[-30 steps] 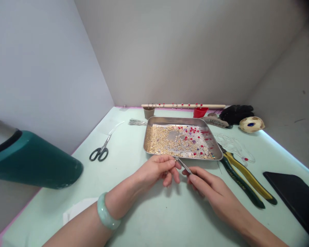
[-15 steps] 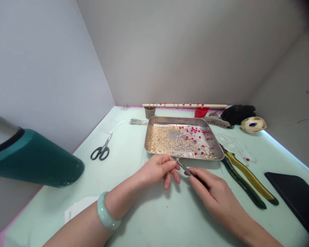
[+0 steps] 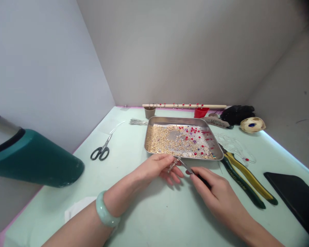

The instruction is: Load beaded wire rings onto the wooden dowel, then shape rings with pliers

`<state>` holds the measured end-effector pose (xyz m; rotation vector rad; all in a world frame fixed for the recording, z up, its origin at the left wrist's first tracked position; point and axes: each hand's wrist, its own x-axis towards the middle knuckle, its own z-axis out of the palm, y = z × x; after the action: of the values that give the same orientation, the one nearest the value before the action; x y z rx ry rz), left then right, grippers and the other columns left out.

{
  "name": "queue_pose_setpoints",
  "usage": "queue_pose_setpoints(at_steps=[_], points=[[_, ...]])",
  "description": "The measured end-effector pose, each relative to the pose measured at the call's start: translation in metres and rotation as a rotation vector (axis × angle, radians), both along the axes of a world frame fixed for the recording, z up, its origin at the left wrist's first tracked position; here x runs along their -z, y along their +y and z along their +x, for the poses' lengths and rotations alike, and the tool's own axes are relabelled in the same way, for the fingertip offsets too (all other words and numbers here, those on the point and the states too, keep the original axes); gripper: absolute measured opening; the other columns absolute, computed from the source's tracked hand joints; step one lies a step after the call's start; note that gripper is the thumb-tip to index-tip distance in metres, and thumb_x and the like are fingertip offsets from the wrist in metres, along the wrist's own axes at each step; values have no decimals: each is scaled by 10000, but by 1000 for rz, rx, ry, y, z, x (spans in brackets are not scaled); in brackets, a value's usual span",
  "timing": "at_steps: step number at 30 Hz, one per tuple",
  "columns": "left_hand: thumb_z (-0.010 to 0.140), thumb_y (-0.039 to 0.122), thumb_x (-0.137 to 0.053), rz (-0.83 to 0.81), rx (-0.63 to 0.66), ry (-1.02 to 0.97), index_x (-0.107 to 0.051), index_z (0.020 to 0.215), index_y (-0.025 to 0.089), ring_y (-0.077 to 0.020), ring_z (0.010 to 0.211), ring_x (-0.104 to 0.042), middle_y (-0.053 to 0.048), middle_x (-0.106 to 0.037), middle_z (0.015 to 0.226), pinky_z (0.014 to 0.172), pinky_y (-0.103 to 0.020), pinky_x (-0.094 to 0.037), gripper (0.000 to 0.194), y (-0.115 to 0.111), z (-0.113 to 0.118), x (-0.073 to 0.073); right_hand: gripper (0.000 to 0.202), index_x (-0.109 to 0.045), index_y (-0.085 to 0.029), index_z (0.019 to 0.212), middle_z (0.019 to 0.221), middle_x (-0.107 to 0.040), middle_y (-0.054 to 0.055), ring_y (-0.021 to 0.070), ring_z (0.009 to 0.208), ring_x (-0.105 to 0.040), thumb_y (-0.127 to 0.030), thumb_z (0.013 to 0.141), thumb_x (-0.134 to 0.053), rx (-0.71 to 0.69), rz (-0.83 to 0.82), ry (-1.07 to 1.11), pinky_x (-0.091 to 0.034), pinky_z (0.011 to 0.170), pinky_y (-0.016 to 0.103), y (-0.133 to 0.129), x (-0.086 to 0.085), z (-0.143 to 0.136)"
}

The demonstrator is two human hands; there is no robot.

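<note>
My left hand point(image 3: 164, 168), below a pale green bangle point(image 3: 105, 211), pinches a small clear beaded piece point(image 3: 172, 166) between thumb and forefinger, its other fingers spread beneath. Wrapped round a slim metal tool with a dark handle point(image 3: 186, 166) is my right hand point(image 3: 208, 185). The tool's tip meets the beaded piece near my left fingertips. Just beyond both hands lies a metal tray point(image 3: 179, 120) holding gold, clear, red and purple beads.
Black-handled scissors point(image 3: 103, 149) and a green bottle point(image 3: 38, 157) are at left. Pliers point(image 3: 247, 180) and a black flat object point(image 3: 293, 199) lie at right. Behind the tray, a wooden stick point(image 3: 213, 106) with beaded rings rests across two cups point(image 3: 150, 112).
My left hand has turned and its lower fingers have spread, so the beaded piece now shows. My right hand and the tool have shifted very slightly right.
</note>
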<state>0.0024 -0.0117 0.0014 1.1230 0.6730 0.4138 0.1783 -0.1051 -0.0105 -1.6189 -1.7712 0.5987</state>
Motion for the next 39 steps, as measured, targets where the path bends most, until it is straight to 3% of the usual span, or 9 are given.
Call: queue_pose_setpoints(at_steps=[5,10,14,28,34,39], points=[[845,392,-547,91,62,64,-582,927,104,-104,551,-587,-51,-647,677,549,-231,-434,302,1,-2,-1,262,-625,-203,972,847,-657,40,180,765,-595,-352,907,-419,19,-25,33,-451,669,295,1,-2,0],[848,372,-531,134,20,86,-578,879,113,-71,466,-509,-9,-603,585,522,-217,-394,265,0,0,-2,288,-619,-214,1035,883,-662,30,169,785,-595,-360,924,-396,-30,-149,138,-455,705,288,1,-12,0],[850,366,-521,165,-5,97,-574,858,119,-60,435,-475,-4,-600,573,496,-211,-363,252,-1,1,-3,312,-624,-221,1064,802,-662,21,172,738,-597,-379,917,-399,-16,-170,143,-461,650,280,2,-14,0],[864,335,-449,271,35,192,-533,837,141,-57,367,-436,19,-586,549,413,-190,-316,214,-1,3,4,278,-618,-213,1029,917,-657,65,203,832,-600,-329,922,-389,-56,-67,68,-469,730,328,0,-7,-2],[858,273,-429,441,-65,378,-560,804,152,-61,355,-412,17,-602,558,418,-197,-332,187,-8,7,3,287,-610,-201,1028,885,-650,62,197,794,-606,-340,918,-384,-30,-21,5,-465,701,318,1,2,-5],[898,332,-399,288,-13,195,-579,945,111,-50,366,-433,-58,-667,703,427,-202,-341,289,-4,7,5,274,-626,-203,961,861,-666,41,181,762,-608,-347,913,-398,0,-40,44,-460,672,290,1,-2,-3]])
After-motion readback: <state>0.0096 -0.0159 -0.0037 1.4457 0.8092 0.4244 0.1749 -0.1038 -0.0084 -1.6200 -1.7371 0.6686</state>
